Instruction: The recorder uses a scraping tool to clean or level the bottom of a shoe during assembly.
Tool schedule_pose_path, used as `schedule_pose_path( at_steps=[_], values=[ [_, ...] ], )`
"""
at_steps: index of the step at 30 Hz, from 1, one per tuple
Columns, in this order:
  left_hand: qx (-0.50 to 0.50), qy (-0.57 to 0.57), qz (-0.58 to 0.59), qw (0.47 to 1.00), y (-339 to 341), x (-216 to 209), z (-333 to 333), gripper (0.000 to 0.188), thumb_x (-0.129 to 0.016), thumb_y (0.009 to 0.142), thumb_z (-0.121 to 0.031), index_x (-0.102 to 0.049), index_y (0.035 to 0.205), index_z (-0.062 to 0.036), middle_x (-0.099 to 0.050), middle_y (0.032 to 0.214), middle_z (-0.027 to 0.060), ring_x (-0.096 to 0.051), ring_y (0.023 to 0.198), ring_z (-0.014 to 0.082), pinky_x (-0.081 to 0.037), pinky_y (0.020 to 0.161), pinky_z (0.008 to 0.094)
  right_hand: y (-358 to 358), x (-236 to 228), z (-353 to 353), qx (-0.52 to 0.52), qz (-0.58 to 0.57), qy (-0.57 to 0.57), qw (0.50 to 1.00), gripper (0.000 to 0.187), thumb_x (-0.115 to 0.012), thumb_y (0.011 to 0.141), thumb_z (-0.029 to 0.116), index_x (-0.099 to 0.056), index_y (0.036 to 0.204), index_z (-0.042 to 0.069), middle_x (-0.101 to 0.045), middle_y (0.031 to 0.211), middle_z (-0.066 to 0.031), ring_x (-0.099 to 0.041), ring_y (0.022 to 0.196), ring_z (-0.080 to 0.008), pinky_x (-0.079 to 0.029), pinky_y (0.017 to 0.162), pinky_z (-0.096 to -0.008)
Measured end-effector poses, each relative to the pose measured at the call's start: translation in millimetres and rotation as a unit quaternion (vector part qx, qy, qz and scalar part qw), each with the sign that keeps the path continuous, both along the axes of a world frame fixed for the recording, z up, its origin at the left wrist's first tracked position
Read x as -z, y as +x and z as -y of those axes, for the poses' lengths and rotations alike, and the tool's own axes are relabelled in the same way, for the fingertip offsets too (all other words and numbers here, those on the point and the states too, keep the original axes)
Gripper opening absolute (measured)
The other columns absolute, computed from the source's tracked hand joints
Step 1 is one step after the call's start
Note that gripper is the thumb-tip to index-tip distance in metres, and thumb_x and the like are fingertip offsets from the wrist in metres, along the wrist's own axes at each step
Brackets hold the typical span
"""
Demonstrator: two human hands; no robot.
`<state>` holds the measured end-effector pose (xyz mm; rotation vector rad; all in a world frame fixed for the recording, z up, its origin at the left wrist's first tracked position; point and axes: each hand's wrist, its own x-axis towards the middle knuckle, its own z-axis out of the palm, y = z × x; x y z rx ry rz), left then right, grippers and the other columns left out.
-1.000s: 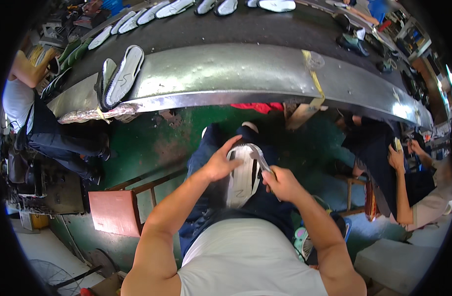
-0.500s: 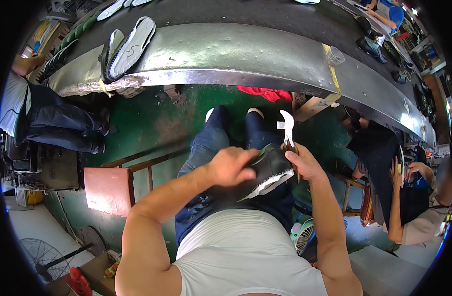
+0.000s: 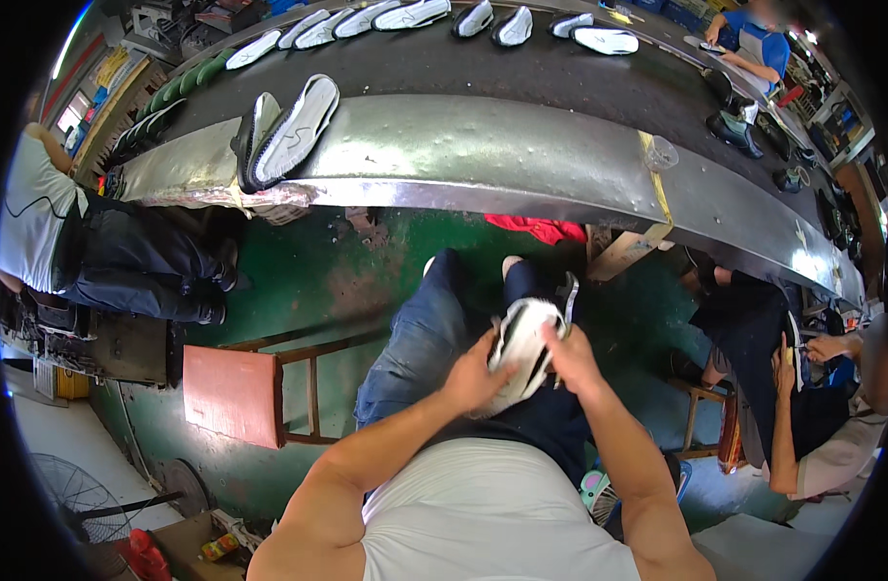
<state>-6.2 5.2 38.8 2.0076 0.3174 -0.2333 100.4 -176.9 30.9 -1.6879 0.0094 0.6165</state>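
Observation:
Over my lap a black shoe (image 3: 527, 341) lies turned with its pale, white underside up. My left hand (image 3: 477, 374) grips its left side, fingers curled round the edge. On the other side my right hand (image 3: 573, 360) has its thumb pressed on the white underside. Lasting pliers (image 3: 571, 289) with a hammer-like metal head stick up beyond that hand, their handles mostly hidden in its grip. A pair of shoe soles (image 3: 297, 131) leans on the metal edge of the bench, left of centre.
The long metal-edged bench (image 3: 483, 150) runs across in front, with a row of white soles (image 3: 412, 15) at its far side. A red-topped stool (image 3: 233, 395) stands left, a small fan (image 3: 599, 496) near my right side. Co-workers sit at right (image 3: 831, 407) and stand at left (image 3: 124, 252).
The shoe has been turned from its black side to its white underside. My left hand has moved onto its edge, and the pliers' head is tilted away. The view has shifted, showing more bench.

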Motion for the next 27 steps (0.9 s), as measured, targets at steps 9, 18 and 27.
schedule_pose_path(
  at_steps=[9, 18, 27],
  values=[
    [-0.026, -0.382, -0.13, 0.915, 1.9, 60.2, -67.0, 0.053, -0.046, 0.088, -0.004, -0.05, 0.14, 0.0044, -0.063, 0.128, 0.0169, -0.059, 0.119, 0.0262, -0.044, 0.104, 0.0353, -46.9, 0.6, 36.2, -0.154, -0.025, -0.148, 0.977, 0.041, -0.073, 0.079, 0.005, -0.053, 0.113, -0.004, -0.073, 0.097, -0.0127, -0.072, 0.084, -0.0242, -0.056, 0.077, -0.035],
    [-0.002, 0.006, 0.035, 0.999, -6.3, 7.7, -8.9, 0.048, -0.055, 0.087, -0.014, -0.056, 0.132, 0.0043, -0.067, 0.109, 0.032, -0.068, 0.102, 0.0402, -0.053, 0.091, 0.0389, -70.3, -61.7, 50.4, -0.223, 0.119, -0.175, 0.952, 0.029, -0.058, 0.097, 0.021, -0.053, 0.113, -0.002, -0.069, 0.085, -0.0192, -0.069, 0.075, -0.034, -0.054, 0.072, -0.0403],
    [0.204, -0.351, -0.128, 0.905, -1.0, 6.4, -54.3, 0.091, -0.061, 0.08, 0.003, -0.017, 0.159, -0.0027, -0.043, 0.151, 0.0105, -0.046, 0.13, 0.0134, -0.037, 0.111, 0.0302, -52.3, -63.0, 47.9, -0.31, 0.184, -0.342, 0.868, 0.028, -0.059, 0.094, 0.021, -0.052, 0.112, -0.001, -0.067, 0.086, -0.0241, -0.066, 0.085, -0.0443, -0.05, 0.076, -0.0522]
  ],
)
